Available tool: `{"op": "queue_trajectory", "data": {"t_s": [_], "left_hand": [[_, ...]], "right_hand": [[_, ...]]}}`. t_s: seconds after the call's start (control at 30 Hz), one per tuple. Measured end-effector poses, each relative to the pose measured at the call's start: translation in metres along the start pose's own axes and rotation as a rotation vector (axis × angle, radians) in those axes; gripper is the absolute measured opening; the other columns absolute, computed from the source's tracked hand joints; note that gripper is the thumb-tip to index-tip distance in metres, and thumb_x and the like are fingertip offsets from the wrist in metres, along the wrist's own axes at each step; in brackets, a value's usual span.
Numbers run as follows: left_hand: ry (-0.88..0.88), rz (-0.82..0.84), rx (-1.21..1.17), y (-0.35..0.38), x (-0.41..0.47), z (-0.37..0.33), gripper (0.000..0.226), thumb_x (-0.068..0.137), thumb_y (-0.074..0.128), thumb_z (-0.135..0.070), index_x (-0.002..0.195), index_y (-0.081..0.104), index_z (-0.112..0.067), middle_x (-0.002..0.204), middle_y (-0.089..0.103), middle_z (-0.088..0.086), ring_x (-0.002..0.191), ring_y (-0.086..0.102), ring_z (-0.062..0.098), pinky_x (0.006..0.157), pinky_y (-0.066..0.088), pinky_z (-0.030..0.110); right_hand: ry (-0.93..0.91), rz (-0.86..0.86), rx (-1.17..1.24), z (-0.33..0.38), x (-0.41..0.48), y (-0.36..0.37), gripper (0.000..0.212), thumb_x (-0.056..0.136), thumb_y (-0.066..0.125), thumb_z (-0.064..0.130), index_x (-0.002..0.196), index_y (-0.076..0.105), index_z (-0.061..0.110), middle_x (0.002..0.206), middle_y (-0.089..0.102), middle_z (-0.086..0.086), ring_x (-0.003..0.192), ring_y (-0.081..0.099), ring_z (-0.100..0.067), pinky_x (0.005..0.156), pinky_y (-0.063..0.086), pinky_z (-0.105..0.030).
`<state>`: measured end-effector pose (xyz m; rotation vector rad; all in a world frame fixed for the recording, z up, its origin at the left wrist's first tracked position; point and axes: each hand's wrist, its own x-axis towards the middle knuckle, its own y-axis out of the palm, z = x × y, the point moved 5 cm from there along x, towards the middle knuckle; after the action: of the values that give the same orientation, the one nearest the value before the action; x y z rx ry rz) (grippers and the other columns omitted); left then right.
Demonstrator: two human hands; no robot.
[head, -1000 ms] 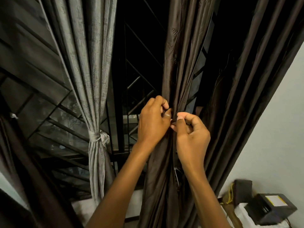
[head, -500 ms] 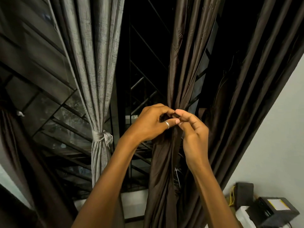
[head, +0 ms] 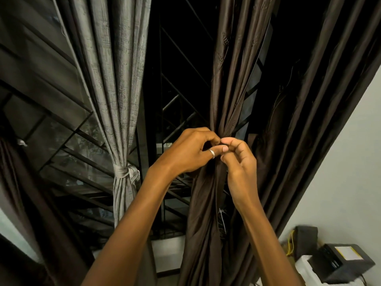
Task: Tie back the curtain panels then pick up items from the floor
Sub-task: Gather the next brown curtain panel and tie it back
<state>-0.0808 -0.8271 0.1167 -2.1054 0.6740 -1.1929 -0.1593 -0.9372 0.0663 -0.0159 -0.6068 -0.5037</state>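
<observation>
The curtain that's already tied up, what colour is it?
The tied curtain is silvery grey; the head view shows it.

Landmark: the window grille (head: pixel 181 112), a frame of dark metal bars, several running diagonally. Left of the grille, glass panes (head: pixel 68 145) show dim reflections behind further bars. Directly below the grille lies a white sill (head: pixel 169 252). Right of the grille, a plain pale wall (head: pixel 340 162) fills the frame edge. Below and well right of the grille, at the foot of that wall, a black box (head: pixel 346 263) with a pale yellow label on top rests on a white box (head: pixel 309 273). A dark block (head: pixel 306 238) stands upright just behind them, with a yellow cable (head: pixel 291 244) on its grille-facing side.
</observation>
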Motion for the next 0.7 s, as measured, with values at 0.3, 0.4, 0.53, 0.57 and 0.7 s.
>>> {"op": "queue_trajectory", "data": {"t_s": [0.3, 0.4, 0.53, 0.57, 0.7], "left_hand": [[-0.057, -0.044, -0.027, -0.003, 0.001, 0.001, 0.027, 0.105, 0.052, -0.028, 0.093, 0.072, -0.014, 0.088, 0.066, -0.005, 0.08, 0.062, 0.005, 0.069, 0.049, 0.026], [-0.191, -0.09, -0.141, -0.001, 0.002, 0.008, 0.034, 0.105, 0.052, -0.032, 0.079, 0.065, -0.013, 0.062, 0.059, -0.006, 0.051, 0.05, 0.001, 0.051, 0.038, 0.018], [-0.246, -0.085, -0.168, -0.003, 0.004, 0.007, 0.034, 0.104, 0.052, -0.034, 0.082, 0.068, -0.015, 0.058, 0.059, -0.003, 0.046, 0.047, 0.002, 0.047, 0.037, 0.018], [-0.243, -0.087, -0.161, -0.004, 0.005, 0.006, 0.034, 0.104, 0.052, -0.034, 0.08, 0.067, -0.015, 0.056, 0.055, -0.007, 0.045, 0.046, 0.002, 0.046, 0.036, 0.016], [-0.239, -0.055, -0.174, -0.005, 0.005, 0.005, 0.035, 0.104, 0.052, -0.035, 0.083, 0.067, -0.012, 0.067, 0.065, 0.007, 0.056, 0.06, 0.015, 0.054, 0.051, 0.032]], "right_hand": [[0.011, -0.034, 0.014, -0.002, -0.001, 0.002, 0.029, 0.087, 0.061, 0.011, 0.115, 0.055, 0.017, 0.095, 0.065, 0.001, 0.088, 0.064, -0.007, 0.079, 0.053, -0.02], [0.024, -0.069, -0.189, -0.009, -0.016, 0.007, 0.024, 0.087, 0.073, 0.035, 0.104, 0.058, 0.026, 0.094, 0.069, 0.011, 0.092, 0.068, -0.004, 0.083, 0.054, -0.022], [0.114, -0.02, -0.493, -0.017, -0.028, 0.021, 0.05, 0.074, 0.073, 0.062, 0.111, 0.056, 0.033, 0.103, 0.064, 0.022, 0.101, 0.06, 0.012, 0.081, 0.047, -0.005], [0.126, -0.028, -0.526, -0.018, -0.027, 0.023, 0.053, 0.075, 0.076, 0.059, 0.116, 0.054, 0.033, 0.105, 0.062, 0.023, 0.097, 0.06, 0.012, 0.077, 0.046, -0.004], [0.058, -0.11, -0.621, -0.013, -0.024, 0.022, 0.034, 0.09, 0.075, 0.027, 0.118, 0.055, 0.024, 0.093, 0.068, 0.015, 0.075, 0.068, -0.003, 0.066, 0.057, -0.025]]}}
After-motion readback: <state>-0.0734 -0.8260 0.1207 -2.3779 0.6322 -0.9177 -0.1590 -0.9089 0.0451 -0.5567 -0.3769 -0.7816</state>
